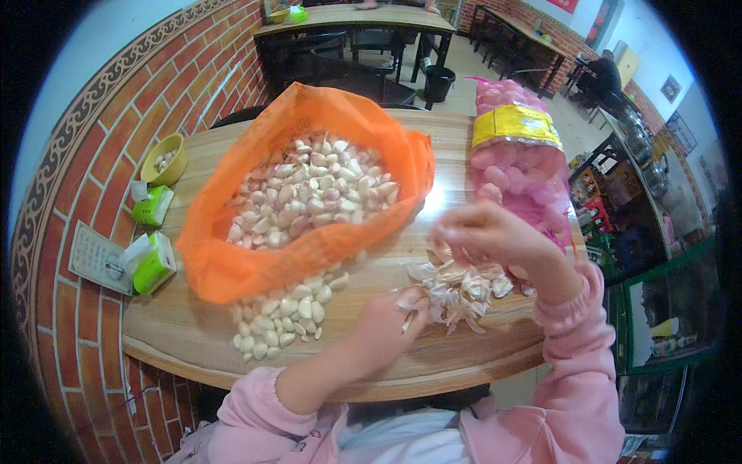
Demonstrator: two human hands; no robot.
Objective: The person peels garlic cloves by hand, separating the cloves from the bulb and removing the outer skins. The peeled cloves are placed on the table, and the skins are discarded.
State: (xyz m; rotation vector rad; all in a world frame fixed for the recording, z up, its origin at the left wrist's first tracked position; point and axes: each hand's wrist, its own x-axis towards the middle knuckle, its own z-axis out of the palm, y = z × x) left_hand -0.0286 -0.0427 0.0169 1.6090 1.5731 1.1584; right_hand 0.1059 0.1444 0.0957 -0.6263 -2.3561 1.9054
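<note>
My left hand (391, 327) is closed around a piece of garlic (412, 297) with papery skin, low over the wooden table. My right hand (484, 235), blurred, is raised above a heap of garlic skins (464, 287); its fingertips are pinched together, and whether anything is between them is unclear. Left of my left hand lies a pile of peeled white cloves (284, 313). Behind that pile sits a wide-mouthed orange bag (313, 255), full of unpeeled cloves (316, 191). A pink mesh sack (522, 168) of whole garlic bulbs with a yellow band lies beyond my right hand.
Along the brick wall (87, 278) at left stand a yellow bowl (174, 168) with some cloves, two green tissue packs (153, 206) and a card bearing writing (98, 258). The wooden table's front edge (371, 390) curves before me. Another person (606, 75) sits far right.
</note>
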